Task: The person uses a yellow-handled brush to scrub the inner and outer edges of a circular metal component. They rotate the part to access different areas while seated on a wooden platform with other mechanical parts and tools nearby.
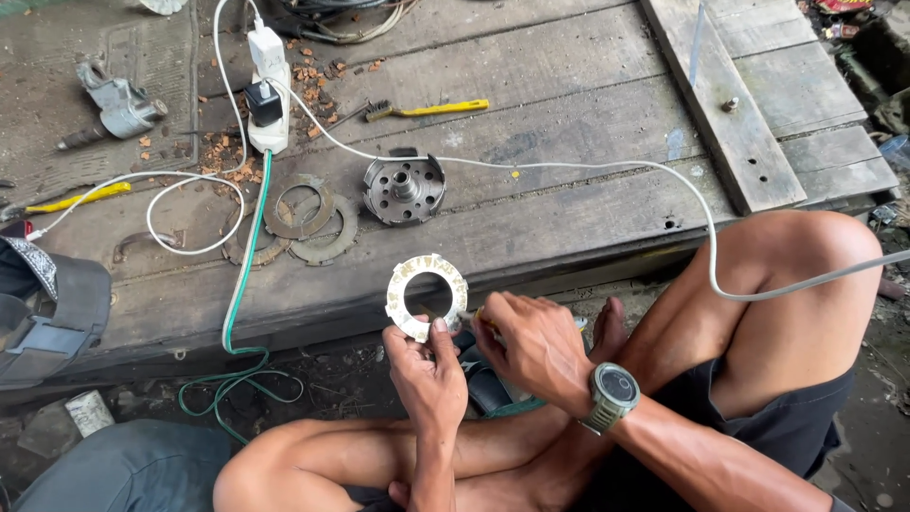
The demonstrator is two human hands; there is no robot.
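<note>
My left hand (427, 372) pinches the lower edge of a flat pale ring-shaped disc (427, 296) with worn, patchy facing, held upright over the platform edge. My right hand (533, 343), with a grey wristwatch (611, 393) on it, is closed around a small tool with a yellow tip (481, 316), touching the disc's lower right edge. I sit cross-legged with both knees in view.
On the wooden platform (531, 85) lie a round metal hub (405, 189), several rusty ring plates (301, 209), a yellow-handled wire brush (428, 109), a white power strip (268, 81) with white cable (588, 167), a green cable (245, 275) and a grey power tool (118, 104).
</note>
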